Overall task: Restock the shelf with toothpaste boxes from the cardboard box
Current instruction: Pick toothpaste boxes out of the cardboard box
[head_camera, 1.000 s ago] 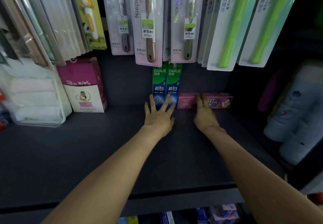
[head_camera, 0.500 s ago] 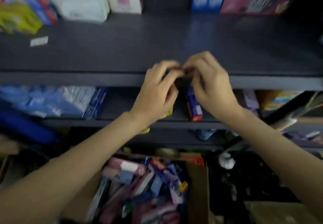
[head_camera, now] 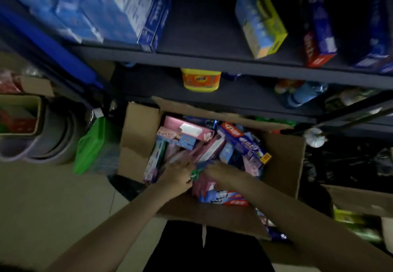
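An open cardboard box (head_camera: 138,135) stands on the floor below the shelves, filled with several toothpaste boxes lying jumbled: a pink one (head_camera: 187,130), a blue one (head_camera: 244,142) and a blue-white-red one (head_camera: 223,198) near me. Both my hands are down inside it. My left hand (head_camera: 177,175) pinches the end of a small green toothpaste box (head_camera: 195,174) at the middle of the pile. My right hand (head_camera: 223,175) lies right beside it over a pink box, fingers reaching toward the same green box; its grip is hidden.
Dark shelves (head_camera: 212,61) rise behind the box, holding blue packs (head_camera: 119,10), a yellow-blue carton (head_camera: 261,21) and a yellow jug (head_camera: 201,80). A green bag (head_camera: 91,146) and stacked basins (head_camera: 53,144) sit left of the box, black bags (head_camera: 344,165) right.
My view dropped from the upper shelf to the floor. Both hands left the shelved toothpaste boxes, came down past the shelf edge and now reach into the cardboard box.
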Demonstrator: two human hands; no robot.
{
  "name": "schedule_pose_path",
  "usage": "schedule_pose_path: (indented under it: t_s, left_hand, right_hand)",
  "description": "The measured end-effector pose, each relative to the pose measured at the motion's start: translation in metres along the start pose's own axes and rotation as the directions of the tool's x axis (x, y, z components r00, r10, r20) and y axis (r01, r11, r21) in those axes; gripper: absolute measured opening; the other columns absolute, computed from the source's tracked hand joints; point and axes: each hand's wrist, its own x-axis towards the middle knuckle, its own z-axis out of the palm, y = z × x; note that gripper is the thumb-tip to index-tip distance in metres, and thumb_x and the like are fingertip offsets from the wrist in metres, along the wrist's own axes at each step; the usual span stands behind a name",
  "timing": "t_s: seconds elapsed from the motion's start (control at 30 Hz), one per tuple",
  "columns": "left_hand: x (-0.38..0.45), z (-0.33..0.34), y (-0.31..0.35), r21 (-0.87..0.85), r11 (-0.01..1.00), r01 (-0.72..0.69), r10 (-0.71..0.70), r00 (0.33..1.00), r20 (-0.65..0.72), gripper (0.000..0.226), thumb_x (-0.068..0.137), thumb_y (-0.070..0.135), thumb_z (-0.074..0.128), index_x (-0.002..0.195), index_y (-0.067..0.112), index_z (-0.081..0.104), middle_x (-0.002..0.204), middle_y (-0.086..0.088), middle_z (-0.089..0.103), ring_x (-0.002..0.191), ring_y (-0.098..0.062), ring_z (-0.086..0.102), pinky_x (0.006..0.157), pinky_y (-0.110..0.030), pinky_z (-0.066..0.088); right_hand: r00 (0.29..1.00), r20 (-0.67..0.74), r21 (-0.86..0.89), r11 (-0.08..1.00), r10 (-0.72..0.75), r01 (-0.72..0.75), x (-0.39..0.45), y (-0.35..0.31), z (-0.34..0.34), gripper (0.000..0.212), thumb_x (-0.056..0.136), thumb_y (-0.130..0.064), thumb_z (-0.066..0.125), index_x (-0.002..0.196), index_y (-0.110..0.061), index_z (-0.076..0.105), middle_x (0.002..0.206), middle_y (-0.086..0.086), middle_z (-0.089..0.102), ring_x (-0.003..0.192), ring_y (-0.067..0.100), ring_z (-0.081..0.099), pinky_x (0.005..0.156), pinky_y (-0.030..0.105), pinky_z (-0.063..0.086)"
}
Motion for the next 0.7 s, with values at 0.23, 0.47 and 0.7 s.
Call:
schedule_pose_path:
  t_s: [0.23, 0.47, 0.7]
  left_hand:
    - [0.008, 0.006, -0.005, -0.161, 0.987, -0.014, 0.021, 0.999, 0.043, 0.047, 0.09, 0.02, 0.055, 0.132, 0.01, 0.038, 0.133, -0.01, 0.044, 0.119, -0.027, 0.048, 0.093, -0.036, 0.043]
    - [-0.006, -0.054, 0.006, -0.522, 0.852, -0.034, 0.093, 0.992, 0.088, 0.079, 0.073, 0.023, 0.077, 0.133, 0.017, 0.026, 0.126, -0.003, 0.051, 0.115, -0.017, 0.051, 0.097, -0.03, 0.043]
    - [-0.02, -0.213, 0.049, -0.199, 0.942, -0.271, 0.276, 0.961, 0.0, 0.05, 0.069, 0.019, 0.08, 0.111, 0.007, 0.056, 0.112, -0.011, 0.063, 0.098, -0.021, 0.058, 0.079, -0.023, 0.042]
  right_hand:
    - [0.979, -0.111, 0.082, 0.983, 0.172, -0.163, 0.026, -0.006, 0.027, 0.071, 0.084, 0.009, 0.053, 0.146, -0.011, 0.026, 0.143, 0.009, 0.037, 0.119, 0.03, 0.05, 0.074, 0.036, 0.048]
    - [0.937, -0.276, 0.204, 0.965, 0.216, -0.162, -0.012, -0.019, -0.041, 0.06, 0.069, -0.026, 0.079, 0.121, -0.01, 0.055, 0.117, 0.008, 0.057, 0.107, 0.024, 0.056, 0.089, 0.035, 0.049]
    - [0.801, -0.53, 0.326, 0.939, 0.28, -0.112, -0.133, -0.04, -0.157, 0.039, 0.068, -0.029, 0.08, 0.096, -0.019, 0.054, 0.095, 0.0, 0.058, 0.089, 0.017, 0.057, 0.062, 0.019, 0.035]
